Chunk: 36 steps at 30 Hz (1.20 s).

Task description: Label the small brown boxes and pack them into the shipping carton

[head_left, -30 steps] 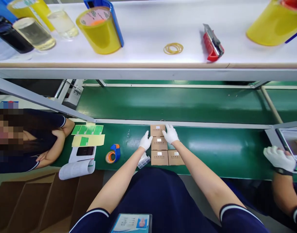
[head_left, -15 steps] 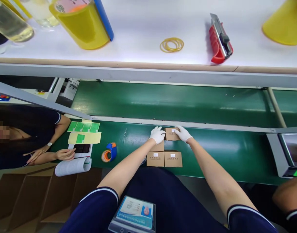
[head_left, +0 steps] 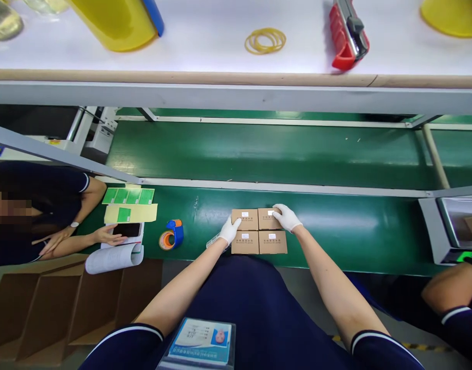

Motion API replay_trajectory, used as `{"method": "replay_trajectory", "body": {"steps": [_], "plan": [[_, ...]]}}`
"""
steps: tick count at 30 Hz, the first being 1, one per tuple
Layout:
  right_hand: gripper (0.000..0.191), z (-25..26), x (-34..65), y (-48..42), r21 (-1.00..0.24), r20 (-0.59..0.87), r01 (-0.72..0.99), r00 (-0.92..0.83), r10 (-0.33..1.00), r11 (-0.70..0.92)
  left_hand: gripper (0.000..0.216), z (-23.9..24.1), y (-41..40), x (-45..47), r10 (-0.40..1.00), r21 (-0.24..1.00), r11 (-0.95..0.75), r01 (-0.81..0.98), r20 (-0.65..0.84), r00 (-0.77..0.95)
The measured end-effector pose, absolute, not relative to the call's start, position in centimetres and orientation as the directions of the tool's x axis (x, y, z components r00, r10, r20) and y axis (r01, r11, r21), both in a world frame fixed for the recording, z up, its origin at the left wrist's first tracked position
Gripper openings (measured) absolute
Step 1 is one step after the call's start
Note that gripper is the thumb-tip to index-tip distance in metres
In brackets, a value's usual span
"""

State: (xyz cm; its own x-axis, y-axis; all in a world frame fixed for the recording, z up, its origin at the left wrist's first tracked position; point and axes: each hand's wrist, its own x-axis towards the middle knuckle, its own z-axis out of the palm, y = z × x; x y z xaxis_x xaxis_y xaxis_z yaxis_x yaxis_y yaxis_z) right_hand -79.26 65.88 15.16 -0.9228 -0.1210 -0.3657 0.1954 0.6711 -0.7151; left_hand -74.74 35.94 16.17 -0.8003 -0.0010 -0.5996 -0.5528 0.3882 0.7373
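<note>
**Four boxes squared up between two gloved hands**

Four small brown boxes [head_left: 258, 231] lie on the near strip of the green belt [head_left: 347, 231], packed two by two with sides touching, each with its white label up. The block's longer side runs left to right across the person's body.

The left hand [head_left: 229, 229] stands against the block's left side, at the seam between the two left boxes. Its fingers are flat and spread, closed on nothing. The right hand [head_left: 286, 218] lies over the outer corner of the far right box [head_left: 266, 221], fingers bent across its top. Whether it pinches that box or only presses on it does not show. The block thus sits between the hands, the right one further from the body than the left.

A tape dispenser [head_left: 171, 235] lies well apart to the left.
</note>
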Motion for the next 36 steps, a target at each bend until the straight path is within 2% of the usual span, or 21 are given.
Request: {"method": "replay_trajectory", "body": {"steps": [5, 8, 11, 13, 17, 20, 24, 27, 32, 36], "plan": [[0.039, 15.2, -78.9, 65.5, -0.718, -0.382, 0.223, -0.918, -0.106, 0.66, 0.052, 15.9, 35.8, -74.9, -0.01, 0.738, 0.334, -0.587, -0.619, -0.785], [0.052, 15.4, -78.1, 65.7, -0.726, -0.39, 0.254, -0.918, -0.078, 0.639, 0.056, 16.3, 35.5, -74.8, 0.008, 0.746, 0.316, -0.586, -0.619, -0.785], [0.068, 15.4, -76.1, 66.5, -0.777, -0.446, 0.384, -0.895, -0.006, 0.498, 0.058, 16.7, 35.0, -74.4, 0.047, 0.769, 0.281, -0.575, -0.609, -0.792], [0.064, 15.4, -74.4, 67.0, -0.802, -0.488, 0.451, -0.873, 0.004, 0.391, 0.06, 16.9, 34.6, -73.9, 0.09, 0.798, 0.238, -0.553, -0.585, -0.806], [0.059, 15.6, -72.4, 67.0, -0.815, -0.502, 0.462, -0.864, -0.027, 0.35, 0.071, 16.9, 34.4, -73.0, 0.203, 0.854, 0.157, -0.495, -0.519, -0.831], [0.061, 16.3, -73.5, 66.8, -0.824, -0.508, 0.472, -0.861, -0.041, 0.313, 0.072, 17.3, 34.7, -74.0, 0.227, 0.866, 0.16, -0.474, -0.5, -0.836], [0.073, 17.1, -77.8, 67.6, -0.859, -0.504, 0.459, -0.837, -0.213, 0.227, 0.067, 18.2, 34.6, -78.9, 0.23, 0.855, 0.233, -0.463, -0.511, -0.828], [0.072, 16.7, -81.6, 68.5, -0.833, -0.545, 0.482, -0.801, -0.249, 0.273, 0.063, 18.1, 34.5, -83.6, 0.219, 0.82, 0.293, -0.492, -0.559, -0.8], [0.052, 14.5, -86.0, 68.0, -0.717, -0.639, 0.55, -0.764, -0.088, 0.429, 0.047, 16.1, 35.3, -88.1, 0.126, 0.731, 0.366, -0.575, -0.651, -0.748], [0.049, 13.7, -86.9, 67.0, -0.682, -0.657, 0.566, -0.753, -0.047, 0.462, 0.042, 15.5, 36.1, -88.5, 0.071, 0.686, 0.401, -0.608, -0.684, -0.726]]}}
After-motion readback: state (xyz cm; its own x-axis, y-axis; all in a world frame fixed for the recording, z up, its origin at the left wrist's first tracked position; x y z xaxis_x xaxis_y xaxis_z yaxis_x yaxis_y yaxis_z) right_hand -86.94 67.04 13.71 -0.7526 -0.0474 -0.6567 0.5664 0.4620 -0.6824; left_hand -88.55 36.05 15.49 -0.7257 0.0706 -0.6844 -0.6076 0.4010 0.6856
